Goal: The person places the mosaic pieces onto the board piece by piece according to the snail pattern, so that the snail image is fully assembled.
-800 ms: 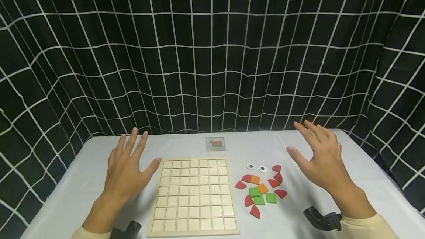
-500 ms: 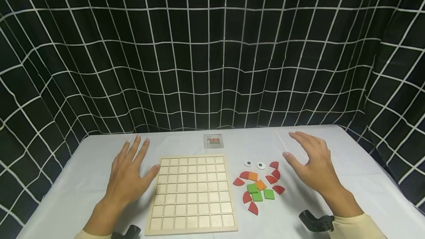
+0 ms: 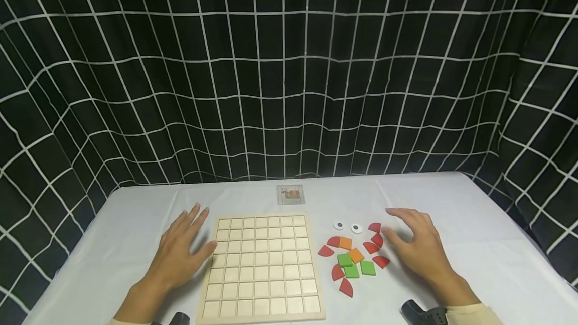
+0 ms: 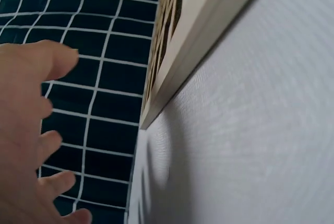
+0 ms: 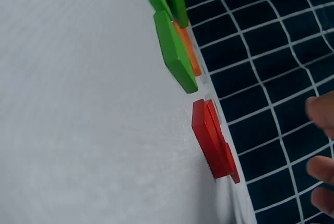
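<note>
My left hand (image 3: 178,255) hovers beside the left edge of the wooden grid board (image 3: 262,265), fingers spread and holding nothing; the left wrist view shows it (image 4: 31,130) above the cloth near the board's rim (image 4: 182,51). My right hand (image 3: 422,250), fingers slightly bent and grasping nothing, is just right of the loose pieces. Among these are red quarter-circles (image 3: 381,262), green squares (image 3: 368,268), orange squares (image 3: 345,243) and two white eye discs (image 3: 356,228). In the right wrist view, fingertips (image 5: 321,166) show at the right, away from a red piece (image 5: 209,140) and a green one (image 5: 175,51).
A small transparent card (image 3: 291,194) with a coloured picture lies behind the board. White cloth (image 3: 135,224) covers the table, and a black curtain with a white grid (image 3: 289,79) hangs behind and at both sides.
Both hands have come lower and nearer the table. The right hand has moved left toward the red pieces, its fingers more bent. The head view has tilted slightly.
</note>
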A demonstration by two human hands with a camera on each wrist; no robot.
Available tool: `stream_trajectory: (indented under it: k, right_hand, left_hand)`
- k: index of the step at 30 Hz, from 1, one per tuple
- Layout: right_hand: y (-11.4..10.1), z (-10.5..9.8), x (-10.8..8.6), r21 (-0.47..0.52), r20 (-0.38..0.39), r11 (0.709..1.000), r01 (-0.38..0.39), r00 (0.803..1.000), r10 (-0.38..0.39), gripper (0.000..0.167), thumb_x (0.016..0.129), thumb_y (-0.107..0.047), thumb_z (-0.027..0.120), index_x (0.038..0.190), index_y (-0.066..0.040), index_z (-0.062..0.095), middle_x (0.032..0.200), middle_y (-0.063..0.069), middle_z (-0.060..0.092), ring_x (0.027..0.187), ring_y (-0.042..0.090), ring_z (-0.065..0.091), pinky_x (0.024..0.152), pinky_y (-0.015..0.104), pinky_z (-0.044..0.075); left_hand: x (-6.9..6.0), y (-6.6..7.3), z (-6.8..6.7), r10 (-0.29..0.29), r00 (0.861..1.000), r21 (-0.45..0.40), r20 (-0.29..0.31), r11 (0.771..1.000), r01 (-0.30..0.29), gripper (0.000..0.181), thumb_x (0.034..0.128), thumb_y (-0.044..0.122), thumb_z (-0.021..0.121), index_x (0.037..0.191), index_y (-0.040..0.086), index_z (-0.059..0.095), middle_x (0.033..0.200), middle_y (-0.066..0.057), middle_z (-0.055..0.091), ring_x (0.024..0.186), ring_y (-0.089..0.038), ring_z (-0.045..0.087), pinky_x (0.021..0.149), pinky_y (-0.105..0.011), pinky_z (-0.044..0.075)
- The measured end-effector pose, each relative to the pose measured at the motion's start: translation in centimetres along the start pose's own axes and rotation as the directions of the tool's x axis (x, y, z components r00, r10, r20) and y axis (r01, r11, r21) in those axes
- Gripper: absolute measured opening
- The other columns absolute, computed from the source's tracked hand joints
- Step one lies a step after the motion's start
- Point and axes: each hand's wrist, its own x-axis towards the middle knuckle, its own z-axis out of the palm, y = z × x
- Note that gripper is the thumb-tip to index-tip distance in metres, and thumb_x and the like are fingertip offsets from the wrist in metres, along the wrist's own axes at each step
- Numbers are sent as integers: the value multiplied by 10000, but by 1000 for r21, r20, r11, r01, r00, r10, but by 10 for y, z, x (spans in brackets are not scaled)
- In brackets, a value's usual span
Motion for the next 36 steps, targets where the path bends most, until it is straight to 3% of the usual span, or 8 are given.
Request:
stream_trajectory:
  k: [8,20,28,36]
  right_hand:
    - [-1,4,-18,-20,93,996,-82,992,84,326,787,-118,784,1095,-68,689,1067,120,655,1055,326,492,864,571,377]
    - [3,11,-14,-29,162,1000,8,987,-3,229,743,-49,796,952,-117,733,970,21,688,934,238,521,803,452,383]
    - [4,9,-10,-87,251,994,-59,965,80,261,795,25,703,1009,-120,735,1037,65,692,1014,289,521,868,550,409]
    - [5,10,-11,-73,258,996,-56,963,73,264,786,11,734,1030,-90,727,1041,66,685,1025,293,538,889,542,421]
  left_hand:
    - [-11,1,1,1,999,-63,50,998,2,636,910,358,638,1475,166,416,1541,-41,315,1375,-388,272,1037,-656,212]
    - [-14,3,-9,66,996,-146,57,988,-57,611,876,274,684,1431,120,478,1497,-62,393,1350,-406,314,1041,-636,223]
    - [-24,3,-9,109,985,-189,131,978,-83,569,883,293,685,1407,152,516,1468,-44,435,1344,-396,334,1020,-648,249]
    - [-35,-6,-7,110,976,-213,188,975,-69,590,825,254,735,1379,166,550,1448,-19,464,1326,-408,360,1009,-661,255]
